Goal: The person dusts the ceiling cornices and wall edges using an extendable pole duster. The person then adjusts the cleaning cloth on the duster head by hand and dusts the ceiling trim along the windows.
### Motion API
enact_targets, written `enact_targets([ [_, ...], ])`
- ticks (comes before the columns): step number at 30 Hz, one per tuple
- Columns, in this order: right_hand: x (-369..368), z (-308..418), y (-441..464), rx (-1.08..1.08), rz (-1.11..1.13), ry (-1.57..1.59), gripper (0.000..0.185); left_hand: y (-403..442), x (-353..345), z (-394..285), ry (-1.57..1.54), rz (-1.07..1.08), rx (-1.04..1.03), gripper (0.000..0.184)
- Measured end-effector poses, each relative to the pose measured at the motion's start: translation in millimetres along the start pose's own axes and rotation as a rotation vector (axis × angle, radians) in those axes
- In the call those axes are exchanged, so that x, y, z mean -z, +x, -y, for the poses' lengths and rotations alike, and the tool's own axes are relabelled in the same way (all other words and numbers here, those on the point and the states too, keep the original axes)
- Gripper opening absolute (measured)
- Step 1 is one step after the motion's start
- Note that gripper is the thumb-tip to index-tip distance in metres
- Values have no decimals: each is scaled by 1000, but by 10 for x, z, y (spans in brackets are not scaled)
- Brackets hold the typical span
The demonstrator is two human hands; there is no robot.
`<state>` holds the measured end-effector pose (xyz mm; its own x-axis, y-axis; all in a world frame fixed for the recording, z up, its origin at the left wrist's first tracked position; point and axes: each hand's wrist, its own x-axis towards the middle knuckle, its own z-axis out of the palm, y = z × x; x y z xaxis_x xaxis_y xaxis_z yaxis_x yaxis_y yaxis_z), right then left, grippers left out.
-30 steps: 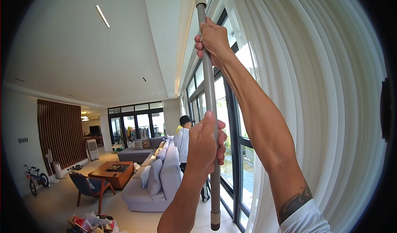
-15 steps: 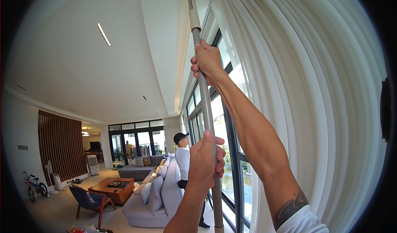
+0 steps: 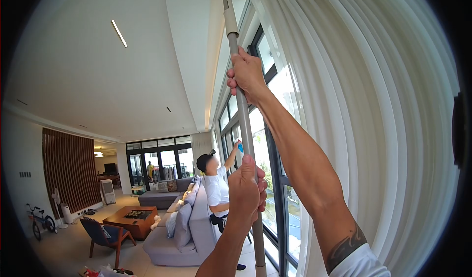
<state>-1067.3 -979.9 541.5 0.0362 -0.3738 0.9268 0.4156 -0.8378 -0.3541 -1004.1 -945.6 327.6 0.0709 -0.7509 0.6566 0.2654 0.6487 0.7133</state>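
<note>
A long grey pole (image 3: 244, 122) rises from the bottom of the view toward the ceiling edge, tilted slightly left at its top. My right hand (image 3: 247, 75) is wrapped round its upper part, just under a beige collar (image 3: 230, 22). Lower down, my left hand (image 3: 247, 186) grips the same pole, thumb pointing up along it. The pole's upper end is cut off by the top of the frame. Pale curtains (image 3: 354, 105) hang right beside my right arm, and dark-framed windows (image 3: 272, 178) stand behind the pole.
A person (image 3: 215, 183) in a white shirt and dark cap stands behind the grey sofa (image 3: 169, 245), one arm raised to the window with a blue item. Left are a wooden table (image 3: 129, 221), a blue chair (image 3: 110, 235) and a small bicycle (image 3: 40, 221).
Compared with a second ago, the pole and my right hand appear lower, with more of the pole's top showing. The other person has turned toward the window and raised an arm.
</note>
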Motion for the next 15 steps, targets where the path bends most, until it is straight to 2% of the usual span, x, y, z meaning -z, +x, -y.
enact_targets([
  [6,17,-299,88,0,-1,-10,50,132,145,174,-10,15,56,55],
  [15,-36,-780,230,-19,7,-17,56,477,499,388,18,16,50,56],
])
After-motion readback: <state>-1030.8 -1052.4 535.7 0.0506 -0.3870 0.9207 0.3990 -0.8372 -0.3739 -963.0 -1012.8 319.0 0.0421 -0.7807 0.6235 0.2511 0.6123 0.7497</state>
